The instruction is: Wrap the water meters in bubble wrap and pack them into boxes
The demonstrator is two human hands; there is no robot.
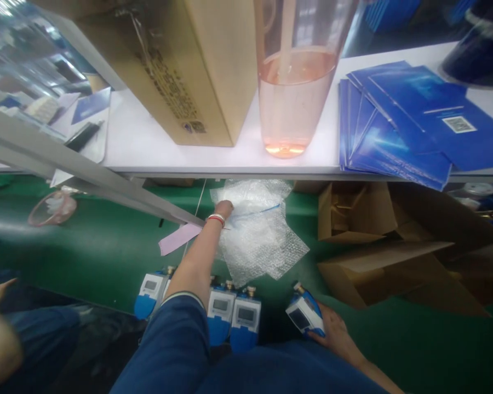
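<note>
The bubble-wrap sheets (258,232) lie in a loose pile on the green belt (107,257), just under the edge of the white shelf (156,148). The left hand (224,208), arm stretched far out, rests on the near left corner of the pile; I cannot tell if the fingers are pinching a sheet or only touching it. The right hand (332,328) is close to the body, closed around a blue water meter (304,316), well apart from the wrap.

I think the sheets could come up together, because they cling and overlap. The sleeve passes just over the row of blue meters (230,312) standing near the body, so the arm may knock one down. The held meter is gripped from one side only and could slip. A pink plastic cup (293,82) stands on the shelf above, beside a cardboard box (181,71) and blue booklets (398,120).
</note>
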